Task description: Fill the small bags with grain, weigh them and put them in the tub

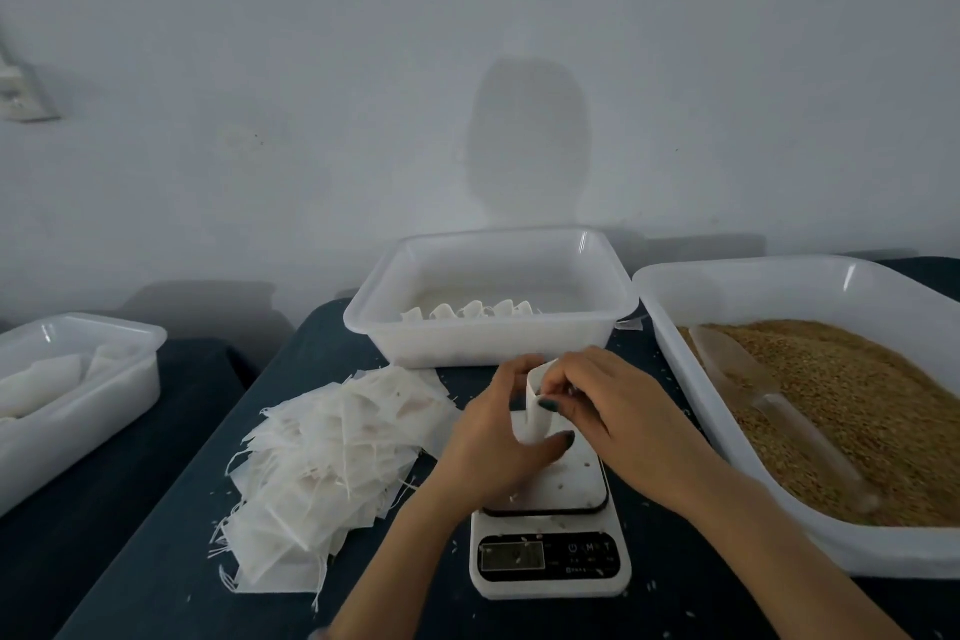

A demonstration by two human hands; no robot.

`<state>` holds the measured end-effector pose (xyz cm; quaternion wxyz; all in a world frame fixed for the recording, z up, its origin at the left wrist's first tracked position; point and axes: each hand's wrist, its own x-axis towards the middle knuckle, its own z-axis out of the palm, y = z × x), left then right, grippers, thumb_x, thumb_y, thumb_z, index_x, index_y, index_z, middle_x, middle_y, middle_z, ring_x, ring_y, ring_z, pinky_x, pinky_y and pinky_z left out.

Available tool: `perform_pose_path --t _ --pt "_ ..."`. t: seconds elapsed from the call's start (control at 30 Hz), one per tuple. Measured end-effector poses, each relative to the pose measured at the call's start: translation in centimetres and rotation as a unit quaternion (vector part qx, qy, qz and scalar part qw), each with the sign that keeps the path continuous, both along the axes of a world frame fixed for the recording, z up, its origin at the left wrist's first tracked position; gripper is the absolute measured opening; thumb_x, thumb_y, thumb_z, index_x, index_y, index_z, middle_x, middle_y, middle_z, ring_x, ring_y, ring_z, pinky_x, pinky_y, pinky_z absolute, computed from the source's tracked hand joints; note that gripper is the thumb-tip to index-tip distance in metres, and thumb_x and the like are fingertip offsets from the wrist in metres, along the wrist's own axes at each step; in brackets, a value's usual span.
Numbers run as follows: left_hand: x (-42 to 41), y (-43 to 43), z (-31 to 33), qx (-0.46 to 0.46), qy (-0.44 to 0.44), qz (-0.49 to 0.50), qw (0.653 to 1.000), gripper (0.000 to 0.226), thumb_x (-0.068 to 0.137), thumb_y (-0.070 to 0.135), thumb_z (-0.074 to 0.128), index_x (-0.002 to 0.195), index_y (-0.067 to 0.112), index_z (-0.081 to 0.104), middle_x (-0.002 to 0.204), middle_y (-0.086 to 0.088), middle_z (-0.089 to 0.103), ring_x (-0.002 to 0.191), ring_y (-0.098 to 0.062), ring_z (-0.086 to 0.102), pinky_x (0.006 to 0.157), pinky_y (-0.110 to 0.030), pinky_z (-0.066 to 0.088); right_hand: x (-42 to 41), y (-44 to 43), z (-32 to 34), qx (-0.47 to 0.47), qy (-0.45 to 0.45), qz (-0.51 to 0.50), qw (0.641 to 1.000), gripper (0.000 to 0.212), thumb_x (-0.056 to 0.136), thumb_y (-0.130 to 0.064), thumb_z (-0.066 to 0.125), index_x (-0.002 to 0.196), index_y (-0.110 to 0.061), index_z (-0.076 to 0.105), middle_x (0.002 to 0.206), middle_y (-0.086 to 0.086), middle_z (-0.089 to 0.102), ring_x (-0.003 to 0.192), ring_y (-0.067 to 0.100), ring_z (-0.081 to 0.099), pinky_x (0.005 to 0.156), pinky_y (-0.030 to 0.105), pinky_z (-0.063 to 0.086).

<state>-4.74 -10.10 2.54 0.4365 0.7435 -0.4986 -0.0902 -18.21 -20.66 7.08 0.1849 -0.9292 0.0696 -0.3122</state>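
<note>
Scale (550, 556) is nearest. Right over its plate both hands pinch one bag (535, 413): left hand (493, 442) grips the side, right hand (602, 405) tugs the mouth. I'd open it fully and hold it upright before grabbing the scoop (769, 395) in the grain (872, 411). Tub (467, 348) sits behind.

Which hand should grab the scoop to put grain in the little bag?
Probably the right hand. The scoop lies in the grain tub on that side, close by. The left hand grips the small bag above the scale and can hold it open.
</note>
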Motion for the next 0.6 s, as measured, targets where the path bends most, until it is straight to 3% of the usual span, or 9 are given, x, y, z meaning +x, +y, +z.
perform_pose_path --t 0.1,0.17,0.27,0.33,0.43,0.6 --pt "0.2 0.0 -0.2 -0.032 0.042 -0.001 0.999 0.036 0.073 0.045 0.070 0.107 0.041 0.057 0.101 0.019 0.067 0.091 -0.002 0.065 0.073 -0.020 0.054 -0.4 0.0 0.3 -0.006 0.003 0.017 1.000 0.015 0.088 -0.037 0.065 0.097 -0.025 0.061 0.096 -0.017 0.053 0.090 0.000 0.050 0.076 0.012 0.042" --pt "0.2 0.1 -0.3 -0.045 0.046 -0.007 0.998 0.033 0.073 0.045 0.067 0.102 0.030 0.062 0.094 0.007 0.070 0.085 -0.011 0.066 0.075 -0.039 0.056 -0.5 -0.2 0.3 -0.043 0.009 0.011 0.999 0.021 0.084 -0.037 0.070 0.099 -0.023 0.066 0.095 -0.015 0.052 0.090 0.000 0.048 0.076 0.014 0.042" --pt "0.1 0.1 -0.3 -0.047 0.046 -0.009 0.998 0.034 0.072 0.046 0.069 0.098 0.025 0.062 0.089 0.003 0.069 0.080 -0.016 0.065 0.074 -0.046 0.054 -0.6 -0.3 0.4 -0.094 -0.004 0.000 0.996 0.022 0.079 -0.027 0.078 0.098 -0.018 0.074 0.087 -0.006 0.058 0.085 0.009 0.055 0.066 0.021 0.049" --pt "0.2 0.1 -0.4 -0.036 0.043 -0.019 0.998 0.033 0.073 0.044 0.072 0.099 0.027 0.061 0.090 0.004 0.069 0.081 -0.014 0.066 0.074 -0.045 0.054 -0.7 -0.3 0.4 -0.109 -0.008 0.006 0.994 0.025 0.075 -0.022 0.081 0.100 -0.019 0.075 0.081 -0.005 0.057 0.078 0.012 0.056 0.058 0.025 0.051" --pt "0.5 0.1 -0.7 -0.024 0.040 -0.030 0.998 0.032 0.074 0.044 0.073 0.101 0.031 0.061 0.091 0.009 0.070 0.082 -0.011 0.066 0.074 -0.039 0.056 -0.7 -0.5 0.3 -0.111 -0.006 0.029 0.993 0.030 0.075 -0.023 0.080 0.104 -0.024 0.075 0.080 -0.006 0.056 0.076 0.009 0.053 0.058 0.023 0.049" --pt "0.7 0.1 -0.8 -0.011 0.032 -0.002 0.999 0.034 0.071 0.057 0.068 0.101 0.061 0.051 0.096 0.027 0.065 0.086 0.001 0.063 0.070 -0.017 0.052 -1.1 -2.4 1.2 -0.041 -0.001 -0.032 0.999 0.024 0.089 -0.040 0.057 0.113 -0.042 0.064 0.095 -0.022 0.054 0.088 -0.006 0.049 0.067 0.010 0.039"
